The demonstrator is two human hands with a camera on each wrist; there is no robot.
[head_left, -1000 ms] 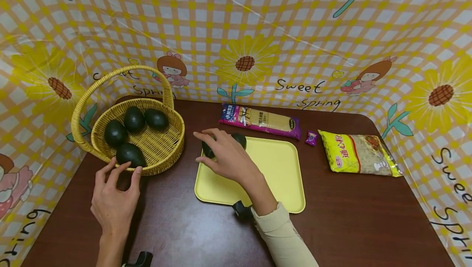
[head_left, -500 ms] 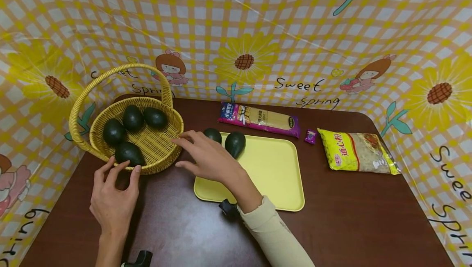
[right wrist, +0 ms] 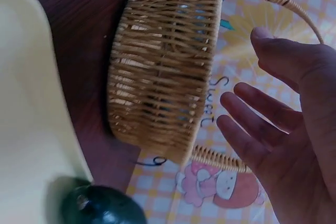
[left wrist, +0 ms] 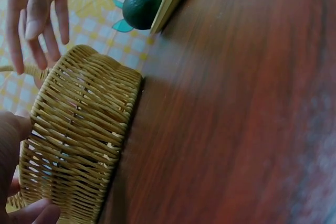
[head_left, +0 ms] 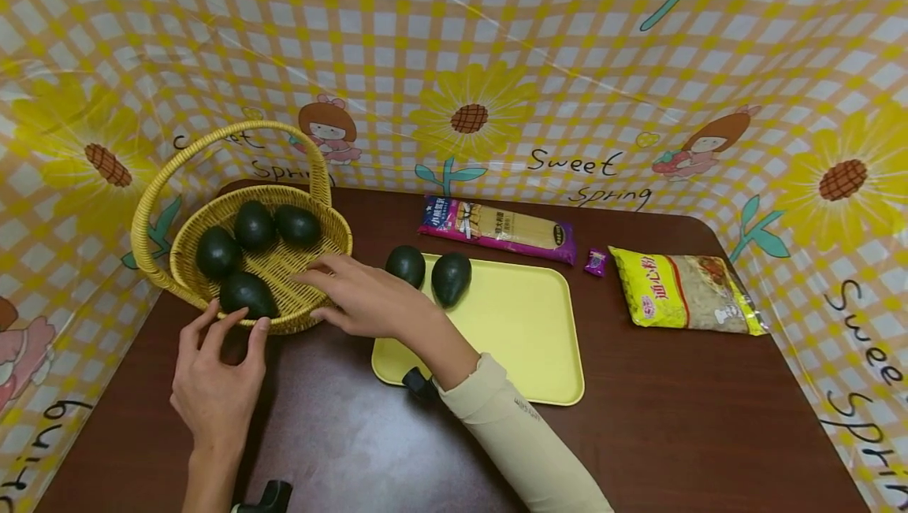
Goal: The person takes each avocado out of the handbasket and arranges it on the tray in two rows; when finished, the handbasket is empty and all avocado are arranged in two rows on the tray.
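Note:
A yellow wicker basket (head_left: 277, 265) with a tall handle holds several dark green avocados (head_left: 247, 297) at the left of the table. My left hand (head_left: 218, 387) holds the basket's near rim, fingertips beside the nearest avocado. My right hand (head_left: 369, 296) is over the basket's right side, fingers extended and nothing in them. From the right wrist, the right hand (right wrist: 278, 114) shows fingers and thumb apart above the basket (right wrist: 163, 66). Two more avocados (head_left: 451, 280) lie at the far left corner of a pale yellow tray (head_left: 525, 332).
Behind the tray lies a purple pack of spaghetti (head_left: 507, 231). A small purple wrapped piece (head_left: 595, 262) and a yellow bag of pasta (head_left: 684, 292) lie to its right. Patterned cloth (head_left: 468, 40) surrounds the brown table (head_left: 653, 410) at the back and sides.
My right hand has moved left from above the tray's avocados to over the basket, leaving both avocados in plain view. The left hand has stayed at the rim.

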